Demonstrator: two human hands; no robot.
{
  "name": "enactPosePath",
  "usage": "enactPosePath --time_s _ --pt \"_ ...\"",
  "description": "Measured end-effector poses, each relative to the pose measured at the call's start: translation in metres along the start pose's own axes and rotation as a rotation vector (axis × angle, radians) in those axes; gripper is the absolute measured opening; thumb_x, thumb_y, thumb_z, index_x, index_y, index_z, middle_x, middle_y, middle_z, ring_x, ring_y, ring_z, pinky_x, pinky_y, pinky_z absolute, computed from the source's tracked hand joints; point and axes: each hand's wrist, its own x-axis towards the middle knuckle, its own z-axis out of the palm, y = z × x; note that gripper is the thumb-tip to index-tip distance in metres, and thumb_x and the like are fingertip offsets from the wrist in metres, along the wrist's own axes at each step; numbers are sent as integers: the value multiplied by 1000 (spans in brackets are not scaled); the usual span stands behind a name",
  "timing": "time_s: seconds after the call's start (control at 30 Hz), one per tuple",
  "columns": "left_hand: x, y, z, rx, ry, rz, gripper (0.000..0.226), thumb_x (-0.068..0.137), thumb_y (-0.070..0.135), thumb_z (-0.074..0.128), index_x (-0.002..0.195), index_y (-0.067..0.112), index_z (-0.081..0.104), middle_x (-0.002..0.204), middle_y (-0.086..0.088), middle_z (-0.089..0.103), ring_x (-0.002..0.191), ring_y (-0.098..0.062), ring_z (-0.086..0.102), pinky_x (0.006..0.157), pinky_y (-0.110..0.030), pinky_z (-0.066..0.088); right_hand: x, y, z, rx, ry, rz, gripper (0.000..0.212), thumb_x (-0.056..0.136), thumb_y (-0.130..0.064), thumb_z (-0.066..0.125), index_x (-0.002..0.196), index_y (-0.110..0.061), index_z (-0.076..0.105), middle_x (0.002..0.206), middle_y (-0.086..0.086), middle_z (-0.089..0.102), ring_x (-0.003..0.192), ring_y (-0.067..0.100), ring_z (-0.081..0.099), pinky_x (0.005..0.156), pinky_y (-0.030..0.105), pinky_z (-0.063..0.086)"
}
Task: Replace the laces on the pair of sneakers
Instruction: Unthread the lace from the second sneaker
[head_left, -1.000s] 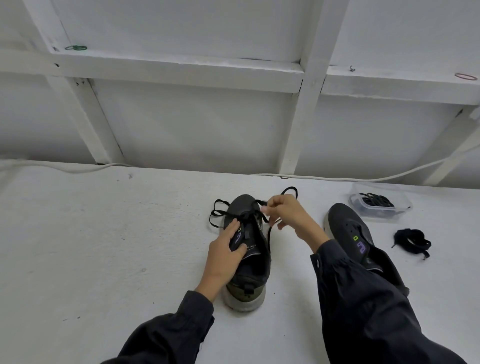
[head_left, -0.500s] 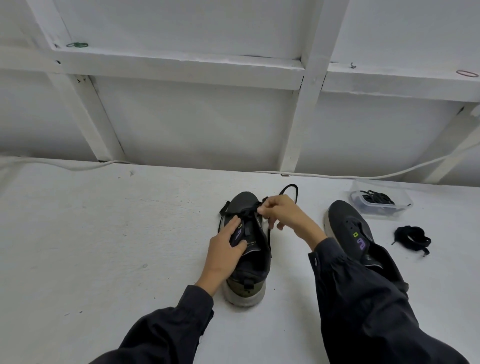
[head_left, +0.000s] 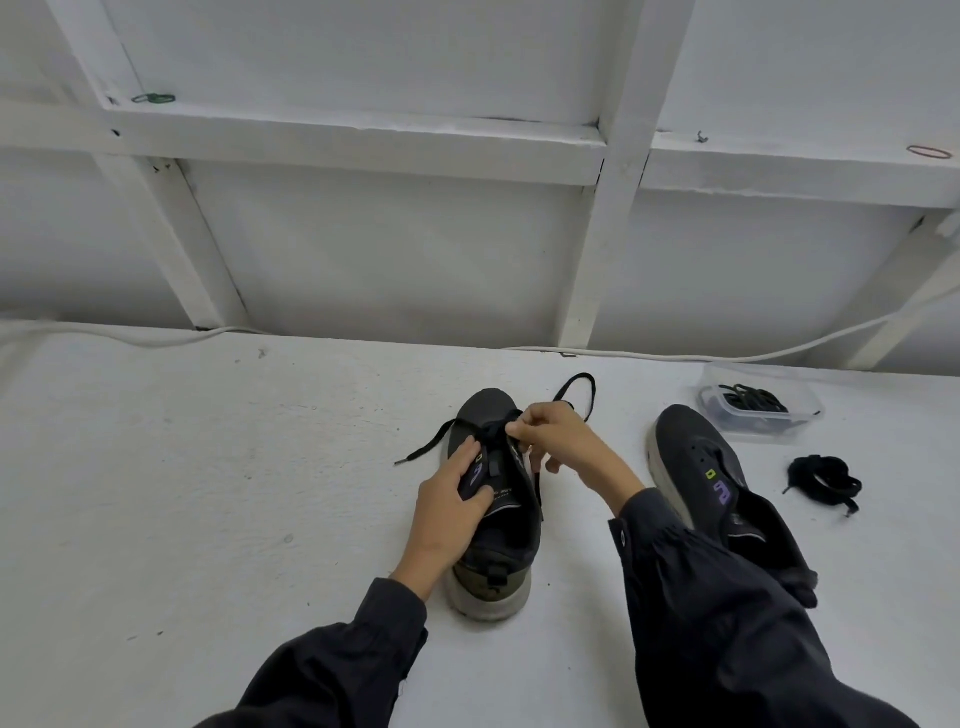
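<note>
A dark sneaker stands in the middle of the white table, toe away from me. My left hand grips its left side at the tongue. My right hand pinches the black lace at the lower eyelets. One lace end trails left on the table, the other loops behind my right hand. The second dark sneaker, without a lace, lies to the right, partly hidden by my right sleeve.
A clear plastic tub with black laces stands at the back right. A bundled black lace lies in front of it. A white cable runs along the table's far edge under the white framed wall.
The lace loops on the sneaker's left side have been drawn in. Only a single straight end now lies to the left. Both hands stay at the shoe.
</note>
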Motion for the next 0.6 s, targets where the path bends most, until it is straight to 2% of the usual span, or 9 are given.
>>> enactPosePath --time_s 0.1,0.2,0.27,0.33,0.43,0.53,0.6 --pt "0 0 -1 4 -3 3 59 90 5 62 145 19 45 143 8 49 126 -3 45 90 6 28 6 -5 -9 29 96 -41 21 97 -17 58 78 -9 55 66 4 57 44 14 52 38 21 30" --pt "-1 1 -1 4 -9 12 59 91 4 62 145 17 44 146 6 47 128 -5 43 90 8 28 15 -7 -23 314 450 -60 18 98 -17 54 84 -6 54 70 5 52 42 13 50 40 22 30" --pt "-1 0 -1 0 -5 13 59 90 2 62 145 16 44 147 5 46 126 -2 43 88 10 28 14 -5 -30 417 571 -63 21 99 -22 53 84 -8 54 71 4 52 44 15 49 41 25 32" --pt "-1 0 -1 1 -5 16 60 90 2 62 146 16 44 147 5 47 126 -2 43 90 8 29 11 -1 -31 322 459 -29 30 96 -35 58 82 -9 57 71 3 55 44 15 51 40 23 33" --pt "0 0 -1 8 -7 23 60 91 5 61 147 19 42 147 6 46 133 -8 44 102 -8 32 3 6 -17 37 115 63 47 84 -49 71 84 -2 64 69 3 63 47 14 55 42 22 35" --pt "-1 1 0 14 -7 25 61 92 6 61 147 20 41 148 5 46 134 -11 44 106 -16 34 2 11 -2 4 19 11 33 86 -33 74 79 -4 59 67 4 63 49 15 57 41 21 34" --pt "0 1 0 19 -6 23 60 92 6 61 147 20 42 148 5 46 135 -11 44 102 -10 32 3 7 -3 -4 45 -33 24 90 -22 69 79 -3 58 67 6 62 48 16 55 41 22 33"
